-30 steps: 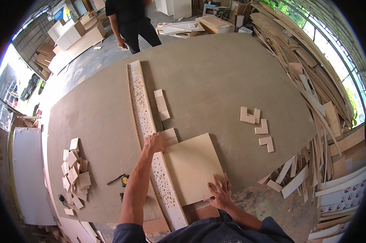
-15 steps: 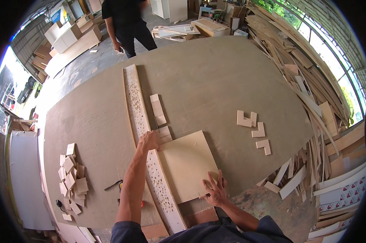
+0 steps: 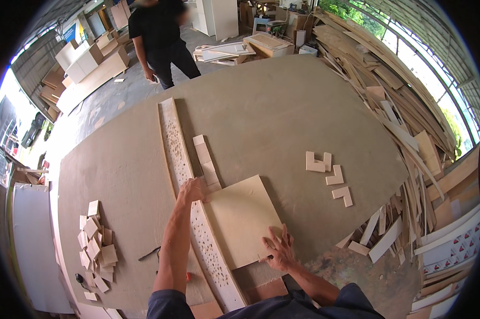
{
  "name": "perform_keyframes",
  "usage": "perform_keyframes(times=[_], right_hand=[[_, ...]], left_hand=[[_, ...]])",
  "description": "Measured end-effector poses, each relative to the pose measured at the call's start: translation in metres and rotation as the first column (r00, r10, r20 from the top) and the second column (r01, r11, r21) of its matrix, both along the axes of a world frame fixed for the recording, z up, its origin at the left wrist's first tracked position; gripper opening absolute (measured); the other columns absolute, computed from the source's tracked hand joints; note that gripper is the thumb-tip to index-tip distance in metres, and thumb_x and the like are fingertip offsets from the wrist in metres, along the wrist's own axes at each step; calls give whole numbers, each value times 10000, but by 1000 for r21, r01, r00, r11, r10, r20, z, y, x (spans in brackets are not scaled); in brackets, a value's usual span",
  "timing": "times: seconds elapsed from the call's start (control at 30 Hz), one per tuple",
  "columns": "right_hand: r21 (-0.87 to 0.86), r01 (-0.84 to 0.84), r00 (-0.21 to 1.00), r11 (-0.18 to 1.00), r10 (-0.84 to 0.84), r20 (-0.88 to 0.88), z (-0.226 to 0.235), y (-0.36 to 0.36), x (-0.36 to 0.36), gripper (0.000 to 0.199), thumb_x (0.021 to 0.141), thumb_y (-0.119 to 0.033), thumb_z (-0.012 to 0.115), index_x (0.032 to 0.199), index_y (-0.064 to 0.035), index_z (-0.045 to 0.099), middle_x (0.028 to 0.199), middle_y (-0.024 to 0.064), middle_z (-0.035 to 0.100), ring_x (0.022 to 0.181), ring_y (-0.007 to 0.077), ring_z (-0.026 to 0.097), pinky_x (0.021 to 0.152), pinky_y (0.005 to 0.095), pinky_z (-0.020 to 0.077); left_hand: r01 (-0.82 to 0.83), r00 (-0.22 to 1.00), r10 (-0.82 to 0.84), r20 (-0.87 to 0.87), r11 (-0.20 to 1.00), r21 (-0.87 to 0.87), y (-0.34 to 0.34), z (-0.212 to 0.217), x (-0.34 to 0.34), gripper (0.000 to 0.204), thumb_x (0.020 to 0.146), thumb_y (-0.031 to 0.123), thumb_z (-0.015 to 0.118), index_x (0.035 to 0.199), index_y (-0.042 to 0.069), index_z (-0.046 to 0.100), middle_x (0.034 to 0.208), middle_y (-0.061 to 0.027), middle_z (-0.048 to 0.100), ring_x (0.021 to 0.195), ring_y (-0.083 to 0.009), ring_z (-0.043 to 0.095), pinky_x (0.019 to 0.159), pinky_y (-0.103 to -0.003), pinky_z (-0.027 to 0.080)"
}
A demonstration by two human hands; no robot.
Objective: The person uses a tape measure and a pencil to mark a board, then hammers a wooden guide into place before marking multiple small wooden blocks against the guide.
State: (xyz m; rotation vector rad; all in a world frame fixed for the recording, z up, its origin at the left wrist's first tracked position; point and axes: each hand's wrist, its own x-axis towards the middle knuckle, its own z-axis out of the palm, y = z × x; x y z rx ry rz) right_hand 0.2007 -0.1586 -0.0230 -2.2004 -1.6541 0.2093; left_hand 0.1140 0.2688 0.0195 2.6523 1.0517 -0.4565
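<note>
A square light plywood board [image 3: 240,218] lies on the table, its left side along a long pale strip [image 3: 200,228] with raised wooden edges and many spots. Near the board's far left corner, my left hand [image 3: 192,190] is closed, fingers curled down beside a row of small rectangular wooden blocks [image 3: 203,154]. Whatever those fingertips grip is hidden. My right hand [image 3: 280,249] rests on the board's near right corner with fingers spread, the thumb by the near edge.
Several L-shaped wooden pieces [image 3: 335,178] lie to the right. A heap of small wooden pieces [image 3: 95,242] is at the left, with a dark tool [image 3: 149,254] between heap and forearm. Another person [image 3: 163,45] stands beyond the table [image 3: 261,106]. Scrap boards [image 3: 394,80] pile up along the right.
The view has shifted slightly. The gap in the row of blocks has closed, the nearer blocks having slid away from me against the farther ones. My right hand stays on the board.
</note>
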Motion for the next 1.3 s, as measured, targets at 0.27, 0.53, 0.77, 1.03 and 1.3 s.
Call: perform_keyframes(times=[0.27, 0.53, 0.77, 1.03, 1.3], right_hand=[[8, -4, 1000, 1000, 4, -2, -1, -1, 1, 817, 637, -484, 874, 1338, -144, 628, 1631, 143, 275, 1466, 563, 124, 1027, 674, 293], [-18, -10, 999, 1000, 9, -48, -4, -29, -11, 811, 644, -478, 877, 1352, -169, 629, 1639, 133, 265, 1480, 552, 95, 1063, 676, 260], [-7, -5, 998, 1000, 5, -55, -2, -76, -28, 790, 638, -395, 898, 1344, -160, 633, 1637, 137, 279, 1484, 552, 102, 1057, 679, 264], [115, 43, 989, 992, -26, -144, 24, -87, -40, 614, 760, -372, 784, 1275, -69, 644, 1569, 176, 377, 1484, 502, 182, 1108, 645, 168], [448, 130, 979, 885, -42, -202, 67, 45, -6, 594, 862, -209, 701, 1371, 34, 514, 1391, 237, 514, 1270, 366, 526, 1046, 475, 409]], left_hand=[[-12, 999, 10, -43, 999, -36, 6, -8, 3, 809, 503, 460, 976, 1096, -13, 697, 1106, -181, 728, 1078, -334, 688, 912, -430, 560], [2, 1000, -3, -19, 997, -82, -14, -16, -14, 805, 485, 435, 983, 1080, -27, 698, 1099, -198, 725, 1061, -344, 692, 901, -438, 564], [22, 999, -25, -21, 994, -107, -63, -6, -25, 779, 505, 403, 981, 1077, -38, 689, 1128, -211, 713, 1064, -353, 690, 896, -440, 567], [-187, 887, 144, 439, 981, 57, -83, -11, -57, 411, 670, 232, 867, 999, 20, 742, 1033, -190, 712, 967, -318, 698, 843, -427, 551], [-150, 609, 262, 748, 965, -215, -155, 37, -89, 186, 770, 94, 794, 891, -6, 694, 830, -153, 711, 808, -285, 689, 771, -377, 531]])
